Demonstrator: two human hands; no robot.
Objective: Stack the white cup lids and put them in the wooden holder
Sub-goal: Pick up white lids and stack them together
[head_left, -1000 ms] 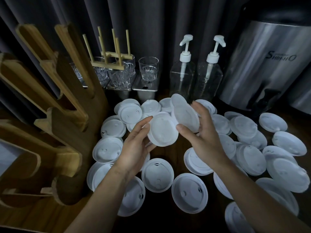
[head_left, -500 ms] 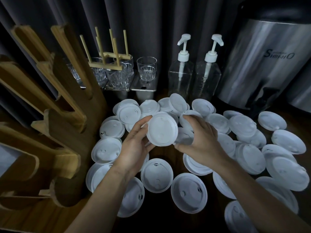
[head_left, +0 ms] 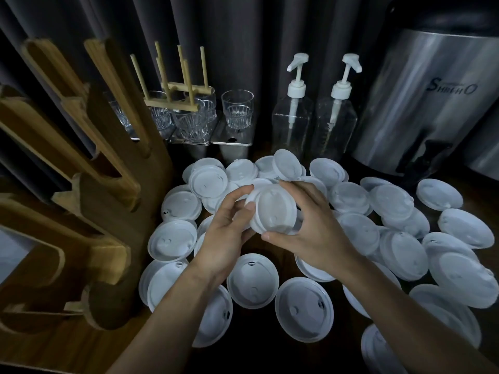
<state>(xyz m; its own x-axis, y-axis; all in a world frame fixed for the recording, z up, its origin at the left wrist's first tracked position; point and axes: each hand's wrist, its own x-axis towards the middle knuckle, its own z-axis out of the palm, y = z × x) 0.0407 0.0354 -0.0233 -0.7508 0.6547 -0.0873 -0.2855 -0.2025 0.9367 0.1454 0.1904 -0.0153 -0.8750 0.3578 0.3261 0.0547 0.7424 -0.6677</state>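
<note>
Nearest, many loose round white plastic cup lids (head_left: pixel 252 280) lay scattered on the dark tabletop (head_left: pixel 256 352), some overlapping each other. Above them the left hand (head_left: pixel 226 233) and the right hand (head_left: pixel 316 233) both gripped a small stack of white lids (head_left: pixel 272 209), with fingers curled round its rim from each side and the stack tilted. The tall slotted wooden holder (head_left: pixel 102 211) stood at the left, just beside the lids. Farther back stood clear ribbed glasses (head_left: pixel 237 109), two clear pump bottles (head_left: pixel 293 117) and a large steel urn (head_left: pixel 432 103).

Dim, bluish light, dark corners, soft sheen on the steel urn (head_left: pixel 421 103), wide-angle bowing at the edges.
</note>
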